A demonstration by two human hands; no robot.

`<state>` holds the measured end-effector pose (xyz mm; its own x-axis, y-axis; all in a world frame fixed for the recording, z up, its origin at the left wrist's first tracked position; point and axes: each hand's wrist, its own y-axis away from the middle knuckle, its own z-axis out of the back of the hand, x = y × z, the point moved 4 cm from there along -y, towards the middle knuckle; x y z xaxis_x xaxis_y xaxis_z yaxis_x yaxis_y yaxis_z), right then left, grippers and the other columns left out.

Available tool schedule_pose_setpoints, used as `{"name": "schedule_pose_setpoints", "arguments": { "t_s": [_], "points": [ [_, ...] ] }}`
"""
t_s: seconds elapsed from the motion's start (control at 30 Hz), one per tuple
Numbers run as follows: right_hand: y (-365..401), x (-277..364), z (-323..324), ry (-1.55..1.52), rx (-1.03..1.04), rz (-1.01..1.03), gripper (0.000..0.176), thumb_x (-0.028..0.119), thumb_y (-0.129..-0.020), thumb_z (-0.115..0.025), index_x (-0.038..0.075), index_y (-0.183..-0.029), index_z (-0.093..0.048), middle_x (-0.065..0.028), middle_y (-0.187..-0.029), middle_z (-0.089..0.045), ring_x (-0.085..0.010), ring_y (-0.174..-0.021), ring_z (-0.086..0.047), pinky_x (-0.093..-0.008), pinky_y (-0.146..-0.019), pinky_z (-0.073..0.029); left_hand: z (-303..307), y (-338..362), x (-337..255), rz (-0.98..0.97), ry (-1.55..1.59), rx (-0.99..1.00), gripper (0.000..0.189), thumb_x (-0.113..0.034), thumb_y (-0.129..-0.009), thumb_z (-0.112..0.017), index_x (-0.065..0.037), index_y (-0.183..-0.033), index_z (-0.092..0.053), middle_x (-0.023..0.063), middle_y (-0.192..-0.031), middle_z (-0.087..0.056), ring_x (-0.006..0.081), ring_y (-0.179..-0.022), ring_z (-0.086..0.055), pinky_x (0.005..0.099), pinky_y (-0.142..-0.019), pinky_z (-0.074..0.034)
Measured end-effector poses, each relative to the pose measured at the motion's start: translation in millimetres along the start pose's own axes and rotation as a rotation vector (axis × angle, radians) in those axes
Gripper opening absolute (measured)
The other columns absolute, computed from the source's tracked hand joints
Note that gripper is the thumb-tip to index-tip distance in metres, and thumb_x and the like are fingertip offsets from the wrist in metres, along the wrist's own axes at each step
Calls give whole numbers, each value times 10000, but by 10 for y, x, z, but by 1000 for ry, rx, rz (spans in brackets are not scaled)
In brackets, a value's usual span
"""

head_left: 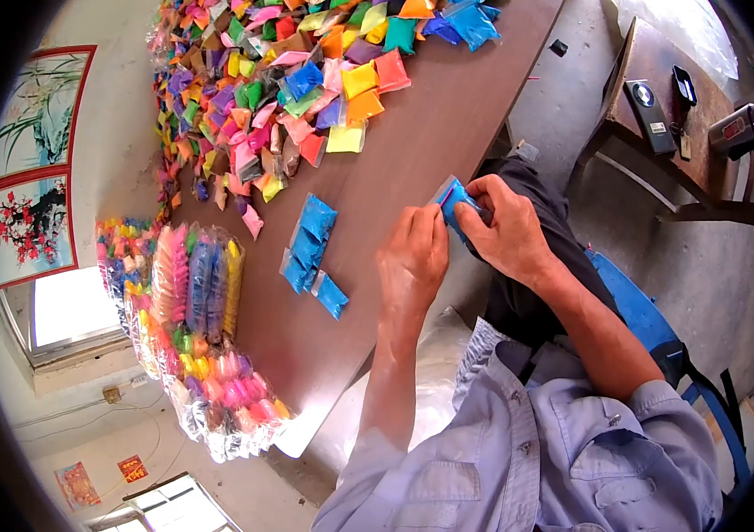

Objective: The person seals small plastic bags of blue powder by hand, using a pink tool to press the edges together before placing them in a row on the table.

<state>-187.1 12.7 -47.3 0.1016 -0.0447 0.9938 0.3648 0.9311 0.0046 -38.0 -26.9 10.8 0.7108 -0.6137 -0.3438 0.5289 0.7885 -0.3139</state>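
Both hands are above the person's lap, just off the table's edge. My right hand (pixel 507 226) pinches a small blue packet (pixel 453 206) between thumb and fingers. My left hand (pixel 413 253) has its fingers curled together at the packet's left side; its fingertips are partly hidden. On the brown table (pixel 395 160), left of my left hand, lie several blue packets (pixel 310 232) in a short overlapping row, with one more blue packet (pixel 331 295) at its lower end.
A large pile of small coloured packets (pixel 288 89) covers the table's far part. Clear bags of coloured pieces (pixel 195 284) stand at the left edge. To the right, a small wooden table (pixel 652 53) holds a dark box and a metal flask (pixel 743 129) stands beside it.
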Motion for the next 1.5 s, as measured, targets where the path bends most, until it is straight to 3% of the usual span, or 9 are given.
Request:
{"name": "schedule_pose_setpoints", "arguments": {
  "t_s": [0.1, 0.2, 0.5, 0.63, 0.87, 0.93, 1.13, 1.37, 1.5],
  "points": [
    [-13, 10, 3, 0, 4, -11, 267, 119, -975, -729, -72, -1134, -631, -83, -758, -686, -81, -635, -586, -278, -586, -484, -56, -67, 103, -18, -3, -24, 123, -77, -989, -727, -64, -1108, -701, 117, -998, -710, 346, -841, -733, 445, -690, -583],
    [-21, 6, 27, 9, -2, -32, 327, 195, -931, -776, -45, -1119, -657, -184, -829, -748, -262, -646, -711, -379, -635, -557, -31, -107, 93, -5, 32, -75, 118, -49, -978, -728, -47, -1096, -715, 137, -964, -718, 341, -809, -730, 423, -691, -582],
    [43, -43, 93, -72, -37, 10, 237, 125, -966, -743, -26, -1118, -643, -111, -805, -726, -144, -646, -674, -309, -604, -532, 91, -11, 136, 202, 190, -202, 102, -56, -974, -752, -24, -1071, -751, 112, -884, -729, 203, -729, -701, 347, -663, -555],
    [67, -95, 290, -635, -145, -203, 185, 118, -1053, -677, -6, -1183, -632, -6, -857, -650, -41, -611, -573, -208, -495, -453, 265, 32, 4, 197, 316, -104, 76, -60, -956, -771, -9, -1012, -768, 101, -862, -738, 158, -723, -686, 316, -650, -537],
    [121, -100, 393, -609, -149, -154, 203, 146, -1065, -672, -11, -1185, -628, -16, -863, -654, -47, -614, -584, -202, -481, -454, 316, 591, 73, 154, 208, 136, 57, -44, -933, -787, -17, -978, -764, 110, -859, -727, 181, -705, -687, 320, -644, -539],
    [128, -110, 398, -583, -167, -132, 205, 150, -1067, -672, -9, -1189, -628, -18, -864, -655, -48, -615, -585, -203, -483, -456, 325, 652, 78, 144, 67, 152, 36, -50, -943, -779, -47, -957, -746, 126, -893, -729, 281, -738, -731, 371, -651, -555],
    [158, -197, 485, -642, -204, -104, 226, 172, -1075, -672, -10, -1201, -625, -17, -836, -647, -54, -607, -590, -217, -489, -466, 303, 481, -19, 240, 51, -155, 44, -94, -973, -756, -51, -970, -745, 125, -896, -744, 276, -756, -748, 397, -665, -564],
    [180, -238, 481, -799, -215, -157, 235, 190, -1087, -648, -4, -1219, -629, -21, -790, -637, -68, -578, -583, -222, -490, -470, -148, 96, 80, 361, -30, -80, 122, -178, -972, -755, -57, -980, -760, 135, -855, -756, 300, -737, -747, 422, -668, -564],
    [184, -251, 486, -975, -267, -109, 220, 189, -1087, -636, 15, -1221, -633, -25, -812, -646, -66, -594, -584, -224, -491, -464, -455, -29, -310, 172, 347, 2, 141, -193, -984, -748, -53, -995, -754, 157, -856, -759, 326, -741, -747, 438, -645, -562]
  ]
}}
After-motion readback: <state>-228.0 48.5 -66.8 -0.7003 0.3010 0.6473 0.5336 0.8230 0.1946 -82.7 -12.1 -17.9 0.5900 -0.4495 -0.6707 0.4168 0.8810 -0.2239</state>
